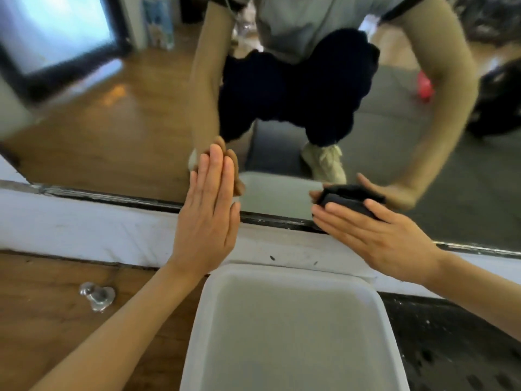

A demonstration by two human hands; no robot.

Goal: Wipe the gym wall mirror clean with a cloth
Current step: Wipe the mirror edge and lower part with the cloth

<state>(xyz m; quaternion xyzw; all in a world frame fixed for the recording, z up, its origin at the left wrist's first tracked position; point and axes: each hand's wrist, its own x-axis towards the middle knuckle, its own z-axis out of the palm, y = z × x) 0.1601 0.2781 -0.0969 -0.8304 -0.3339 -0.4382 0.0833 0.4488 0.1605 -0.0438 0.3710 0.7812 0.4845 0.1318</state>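
The wall mirror (118,131) fills the upper part of the view, with its dark lower frame running just above a white skirting. My left hand (210,210) lies flat with straight fingers, fingertips against the glass near the bottom edge. My right hand (375,232) presses a folded dark cloth (348,203) against the glass low on the right, fingers stretched over it. The reflection shows my arms, dark trousers and a pale shoe.
A white plastic tub (293,334) stands on the floor right below my hands, against the white skirting (84,230). A small metal fitting (97,296) sits on the wooden floor at left. A dark rubber mat (456,348) covers the floor at right.
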